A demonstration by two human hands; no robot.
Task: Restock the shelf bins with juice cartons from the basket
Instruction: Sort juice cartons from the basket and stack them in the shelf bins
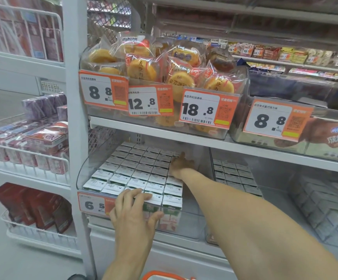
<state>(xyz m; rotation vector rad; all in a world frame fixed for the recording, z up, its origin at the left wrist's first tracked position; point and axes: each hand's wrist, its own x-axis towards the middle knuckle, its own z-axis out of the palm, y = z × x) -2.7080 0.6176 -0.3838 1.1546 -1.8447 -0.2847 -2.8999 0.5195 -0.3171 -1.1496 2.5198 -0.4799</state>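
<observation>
White carton tops (137, 170) fill a clear plastic bin (87, 168) on the lower shelf (265, 152), packed in tidy rows from its front edge to its back. The left hand (135, 215) rests at the bin's front edge, fingers spread and lying over the tops of the front-row cartons, thumb stretched along the clear front wall; it grips nothing. The right hand (181, 163) reaches deep along the bin's right side, touching the cartons near the back right corner; whether its fingers are straight or curled round a carton cannot be told, since they are blurred and partly hidden. A second bin (210, 158) just to the right holds more white-topped cartons toward its back, with bare floor showing at its front. An orange basket rim (160, 275) peeks in at the bottom edge of the view; its contents are hidden. Judging from this, the left bin looks nearly or fully stocked and the hands seem to be squaring up rows, while the right bin probably still needs filling. Wrapped pastries (164, 67) with orange price tags (206, 107) sit on the shelf above.
</observation>
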